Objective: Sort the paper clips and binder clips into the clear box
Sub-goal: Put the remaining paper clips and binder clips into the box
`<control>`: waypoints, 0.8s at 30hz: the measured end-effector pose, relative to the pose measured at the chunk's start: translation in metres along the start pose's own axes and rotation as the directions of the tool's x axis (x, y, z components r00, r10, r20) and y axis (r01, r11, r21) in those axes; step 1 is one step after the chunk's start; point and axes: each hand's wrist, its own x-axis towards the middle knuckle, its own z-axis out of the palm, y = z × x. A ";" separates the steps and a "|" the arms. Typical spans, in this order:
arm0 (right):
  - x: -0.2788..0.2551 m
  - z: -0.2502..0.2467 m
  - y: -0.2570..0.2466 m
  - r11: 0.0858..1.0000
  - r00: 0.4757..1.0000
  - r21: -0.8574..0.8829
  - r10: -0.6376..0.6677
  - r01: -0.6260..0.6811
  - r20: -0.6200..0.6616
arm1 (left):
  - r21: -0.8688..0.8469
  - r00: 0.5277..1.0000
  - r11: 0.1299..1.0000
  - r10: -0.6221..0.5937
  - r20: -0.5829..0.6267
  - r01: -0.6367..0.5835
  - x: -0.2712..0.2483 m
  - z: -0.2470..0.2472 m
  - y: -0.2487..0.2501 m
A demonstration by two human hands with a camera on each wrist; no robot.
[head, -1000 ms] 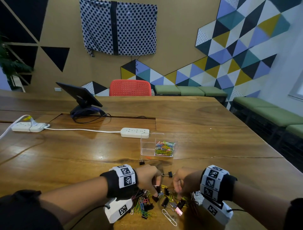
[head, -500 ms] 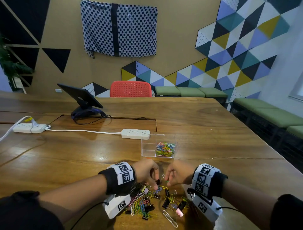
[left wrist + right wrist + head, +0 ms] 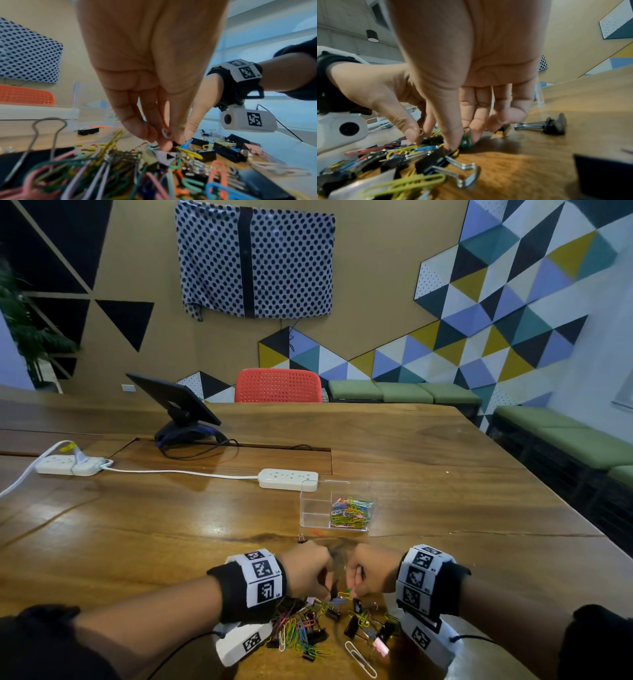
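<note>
A mixed pile of coloured paper clips and black binder clips lies at the table's near edge. My two hands meet over its far side. My left hand pinches a small black binder clip by its silver wire handle, between thumb and fingertips. My right hand pinches a green paper clip just above the wood. Beyond the hands stands the clear box. Its right compartment holds several coloured paper clips, and its left compartment looks empty.
A lone small black binder clip and an orange paper clip lie between the hands and the box. A big binder clip lies to the right. Two white power strips and a tablet stand sit further back.
Both hands have drawn closer together at the far side of the pile, and their fingertips have dipped down onto the clips.
</note>
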 end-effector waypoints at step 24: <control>-0.002 -0.023 0.017 0.989 0.983 -0.058 0.127 -0.136 -0.134 | -0.058 0.988 0.992 -0.108 0.112 0.115 0.004 0.002 0.008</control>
